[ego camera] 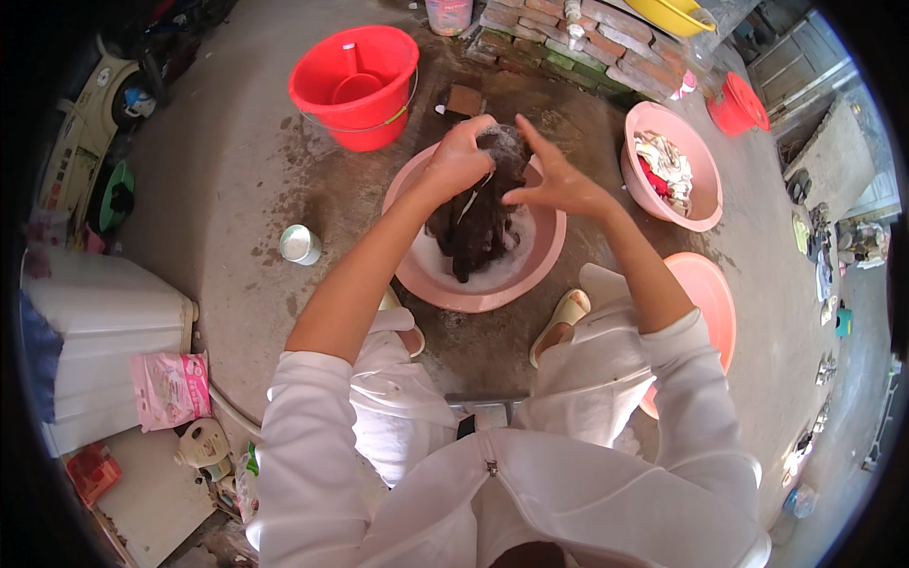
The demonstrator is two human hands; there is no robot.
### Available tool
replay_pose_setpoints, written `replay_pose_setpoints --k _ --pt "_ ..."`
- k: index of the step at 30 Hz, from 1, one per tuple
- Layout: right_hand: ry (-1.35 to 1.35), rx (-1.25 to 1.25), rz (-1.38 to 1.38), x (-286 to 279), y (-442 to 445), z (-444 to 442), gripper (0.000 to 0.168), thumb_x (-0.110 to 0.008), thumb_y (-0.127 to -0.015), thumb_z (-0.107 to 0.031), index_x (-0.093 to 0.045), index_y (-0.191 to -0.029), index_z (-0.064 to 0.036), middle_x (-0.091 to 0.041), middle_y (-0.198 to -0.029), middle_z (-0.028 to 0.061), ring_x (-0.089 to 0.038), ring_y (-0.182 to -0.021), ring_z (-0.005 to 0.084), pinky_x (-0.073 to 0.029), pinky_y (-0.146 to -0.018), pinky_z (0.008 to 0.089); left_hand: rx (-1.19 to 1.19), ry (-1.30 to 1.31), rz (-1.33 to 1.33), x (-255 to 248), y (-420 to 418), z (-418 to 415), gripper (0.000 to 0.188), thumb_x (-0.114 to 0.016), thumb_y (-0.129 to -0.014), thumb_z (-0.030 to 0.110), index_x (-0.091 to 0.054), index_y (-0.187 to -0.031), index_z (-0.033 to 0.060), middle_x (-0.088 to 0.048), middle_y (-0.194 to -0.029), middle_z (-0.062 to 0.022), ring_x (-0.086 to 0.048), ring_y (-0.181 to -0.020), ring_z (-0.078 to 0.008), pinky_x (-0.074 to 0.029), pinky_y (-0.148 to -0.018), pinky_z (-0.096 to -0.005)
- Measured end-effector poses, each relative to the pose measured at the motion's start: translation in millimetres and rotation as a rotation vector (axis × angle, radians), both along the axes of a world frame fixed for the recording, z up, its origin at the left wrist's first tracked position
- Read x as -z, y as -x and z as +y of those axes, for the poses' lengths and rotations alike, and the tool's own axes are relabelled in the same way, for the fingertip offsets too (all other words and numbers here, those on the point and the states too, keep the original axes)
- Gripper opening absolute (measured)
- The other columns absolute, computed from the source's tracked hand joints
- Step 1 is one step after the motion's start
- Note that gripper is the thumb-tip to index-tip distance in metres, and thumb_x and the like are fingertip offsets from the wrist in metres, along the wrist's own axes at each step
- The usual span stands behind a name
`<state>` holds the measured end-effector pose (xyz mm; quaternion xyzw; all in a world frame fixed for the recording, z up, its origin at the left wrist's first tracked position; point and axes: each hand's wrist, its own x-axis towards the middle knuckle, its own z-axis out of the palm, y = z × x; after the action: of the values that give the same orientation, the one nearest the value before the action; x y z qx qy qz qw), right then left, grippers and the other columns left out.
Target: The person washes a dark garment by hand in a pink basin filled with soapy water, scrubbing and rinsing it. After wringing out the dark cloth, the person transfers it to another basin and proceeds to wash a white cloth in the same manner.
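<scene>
A dark, wet garment (472,220) hangs from my left hand (465,157) into a pink plastic basin (483,302). White suds (522,238) surround its lower part in the water, and foam also clings to the bunched top between my hands. My left fingers are closed on this upper end. To the right of the cloth, my right hand (557,177) is spread, thumb and fingers wide apart, with nothing visibly gripped. Whether its fingertips touch the fabric I cannot tell. The basin stands on wet concrete between my feet.
A red bucket (355,92) with a red dipper inside stands beyond the basin, left. A small tub (300,245) sits nearer. Right are a pink basin (671,167) holding clothes and another pink basin (699,305) by my leg. Low brickwork (582,50) lies ahead.
</scene>
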<state>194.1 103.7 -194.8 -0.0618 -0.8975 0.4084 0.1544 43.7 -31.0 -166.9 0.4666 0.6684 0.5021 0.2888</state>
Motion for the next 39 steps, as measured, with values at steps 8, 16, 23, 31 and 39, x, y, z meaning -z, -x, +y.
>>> replay_pose_setpoints --k 8,16,23,31,39 --pt "0.545 -0.013 -0.118 54.2 4.9 -8.3 0.068 -0.075 -0.074 -0.026 -0.044 -0.13 0.0 -0.052 -0.125 0.0114 -0.047 -0.118 0.0204 -0.034 -0.101 0.0322 -0.113 -0.119 -0.107 -34.2 -8.0 5.5 0.026 -0.055 -0.07 -0.001 -0.058 -0.096 0.0026 -0.059 -0.086 -0.0014 -0.055 -0.079 -0.0118 -0.044 -0.074 -0.0258" --pt "1.264 0.125 -0.33 104.8 33.5 25.2 0.051 -0.07 -0.079 -0.03 -0.055 -0.12 -0.004 -0.061 -0.11 0.0083 -0.058 -0.099 0.0161 -0.046 -0.086 0.0319 -0.28 0.205 -0.55 149.2 84.7 -32.7 0.051 -0.066 -0.074 0.012 -0.052 -0.122 0.0049 -0.062 -0.105 -0.0061 -0.058 -0.097 -0.0182 -0.048 -0.084 -0.0334" --pt "0.575 0.751 -0.418 308.7 64.9 60.1 0.084 -0.067 -0.073 -0.057 -0.039 -0.135 -0.007 -0.045 -0.128 0.0245 -0.049 -0.114 0.0342 -0.045 -0.088 0.0429 -0.352 0.742 -0.221 308.0 46.1 -13.1 0.108 -0.074 -0.068 0.042 -0.003 -0.147 0.0203 -0.027 -0.144 -0.0231 -0.035 -0.126 -0.0435 -0.037 -0.098 -0.0486" --pt "-0.321 0.443 -0.794 377.7 98.4 -10.2 0.063 -0.052 -0.086 -0.048 -0.029 -0.142 -0.028 -0.033 -0.14 0.0219 -0.038 -0.125 0.0376 -0.034 -0.095 0.0588 -0.102 1.132 0.371 386.7 34.3 -12.5 0.099 -0.079 -0.062 0.034 -0.024 -0.144 0.0256 -0.031 -0.141 -0.0181 -0.045 -0.12 -0.0348 -0.04 -0.096 -0.0441" --pt "0.356 0.231 -0.567 405.0 95.9 93.6 0.072 -0.062 -0.071 -0.02 -0.037 -0.137 -0.007 -0.049 -0.128 0.0213 -0.046 -0.118 0.0335 -0.037 -0.098 0.0387 0.038 0.572 -0.556 317.9 37.0 -14.7 0.062 -0.065 -0.067 0.011 -0.053 -0.127 0.0137 -0.051 -0.128 -0.0157 -0.05 -0.117 -0.0243 -0.041 -0.093 -0.0343"
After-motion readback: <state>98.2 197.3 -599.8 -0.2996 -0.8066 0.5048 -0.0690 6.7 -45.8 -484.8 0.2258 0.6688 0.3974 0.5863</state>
